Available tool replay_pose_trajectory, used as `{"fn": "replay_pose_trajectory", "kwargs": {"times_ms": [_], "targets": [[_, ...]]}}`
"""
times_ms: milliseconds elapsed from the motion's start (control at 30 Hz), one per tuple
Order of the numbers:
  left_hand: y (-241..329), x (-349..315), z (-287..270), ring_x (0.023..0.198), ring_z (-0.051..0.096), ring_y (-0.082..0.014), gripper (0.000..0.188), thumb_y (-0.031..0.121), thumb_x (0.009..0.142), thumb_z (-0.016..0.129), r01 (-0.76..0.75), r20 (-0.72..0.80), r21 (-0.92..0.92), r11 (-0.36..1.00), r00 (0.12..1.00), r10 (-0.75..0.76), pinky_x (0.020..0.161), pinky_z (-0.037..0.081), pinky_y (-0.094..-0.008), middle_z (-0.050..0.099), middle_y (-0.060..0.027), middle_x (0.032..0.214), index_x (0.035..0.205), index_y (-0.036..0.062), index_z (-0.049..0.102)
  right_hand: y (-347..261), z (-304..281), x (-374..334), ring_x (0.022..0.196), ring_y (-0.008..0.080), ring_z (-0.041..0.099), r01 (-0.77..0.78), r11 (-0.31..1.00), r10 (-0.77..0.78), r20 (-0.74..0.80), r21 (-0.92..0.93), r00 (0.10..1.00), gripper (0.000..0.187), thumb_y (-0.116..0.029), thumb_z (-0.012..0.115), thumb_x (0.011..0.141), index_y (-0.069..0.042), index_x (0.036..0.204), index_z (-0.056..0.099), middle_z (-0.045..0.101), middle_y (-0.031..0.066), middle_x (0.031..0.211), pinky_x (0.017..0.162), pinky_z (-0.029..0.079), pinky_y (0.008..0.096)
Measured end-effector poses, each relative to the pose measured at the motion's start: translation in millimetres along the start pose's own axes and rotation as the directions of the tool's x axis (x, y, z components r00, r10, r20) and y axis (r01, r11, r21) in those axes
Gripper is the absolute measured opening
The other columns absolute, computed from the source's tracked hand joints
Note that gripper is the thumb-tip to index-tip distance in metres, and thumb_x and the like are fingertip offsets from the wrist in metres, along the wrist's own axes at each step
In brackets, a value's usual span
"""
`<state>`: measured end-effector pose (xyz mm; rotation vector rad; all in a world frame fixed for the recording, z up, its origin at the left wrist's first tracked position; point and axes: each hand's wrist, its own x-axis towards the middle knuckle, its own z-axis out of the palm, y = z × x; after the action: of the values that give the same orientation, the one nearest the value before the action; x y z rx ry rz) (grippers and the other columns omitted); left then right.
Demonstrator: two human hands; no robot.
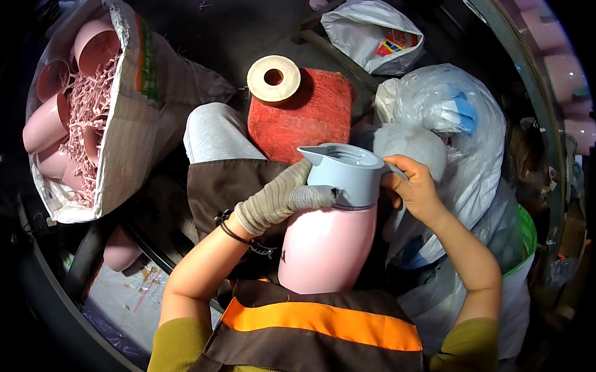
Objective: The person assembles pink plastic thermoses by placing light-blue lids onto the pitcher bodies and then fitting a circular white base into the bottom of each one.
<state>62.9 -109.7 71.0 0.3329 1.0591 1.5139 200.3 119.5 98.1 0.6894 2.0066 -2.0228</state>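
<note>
A thermos jug stands tilted against my apron, with a glossy pink body [328, 249] and a grey-blue collar [346, 176] that carries the spout and handle. My left hand [281, 195], in a grey striped knit glove, is closed round the jug just under the spout, its thumb lying across the front of the collar. On the other side my bare right hand [413, 187] grips the handle, fingers curled round it. The spout points to the left. My left fingers are hidden behind the jug.
A white woven sack [126, 127] at the left holds several pink shells and shredded trimmings. Ahead, a pale ring-shaped disc [273, 80] rests on a red cloth-covered block [300, 124]. Clear plastic bags [470, 152] bulge at the right; a white bag [372, 31] lies beyond.
</note>
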Motion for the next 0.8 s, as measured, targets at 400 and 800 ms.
{"fn": "replay_pose_trajectory", "kwargs": {"times_ms": [400,800], "targets": [[35.4,-9.0,21.8,0.106,0.056,-0.0152,0.059,0.029,0.087,0.065,0.187,-0.058,0.434,0.881,0.982,-0.180,0.095,0.042,-0.0299,0.060,-0.0093,0.120,0.134,-0.0020,0.047,-28.9,-2.0,-15.4,0.086,0.0140,0.061,-0.129,0.983,0.152,0.190,-0.130,0.970,0.059,-0.030,0.075,0.085,-0.007,0.132,0.049,0.062,0.0067,0.103,0.073,0.052,0.0280],[40.7,-6.3,58.7,0.098,0.060,-0.0209,0.055,0.038,0.078,0.068,-0.021,0.041,0.421,0.907,0.999,0.003,0.086,0.048,-0.0349,0.063,-0.0079,0.106,0.119,0.0022,0.059,-48.5,-3.1,-1.2,0.123,0.0321,0.052,0.063,0.897,0.131,0.400,-0.438,0.907,0.117,-0.048,0.087,0.062,-0.002,0.149,0.023,0.053,0.0236,0.132,0.100,0.042,0.0355]]}}
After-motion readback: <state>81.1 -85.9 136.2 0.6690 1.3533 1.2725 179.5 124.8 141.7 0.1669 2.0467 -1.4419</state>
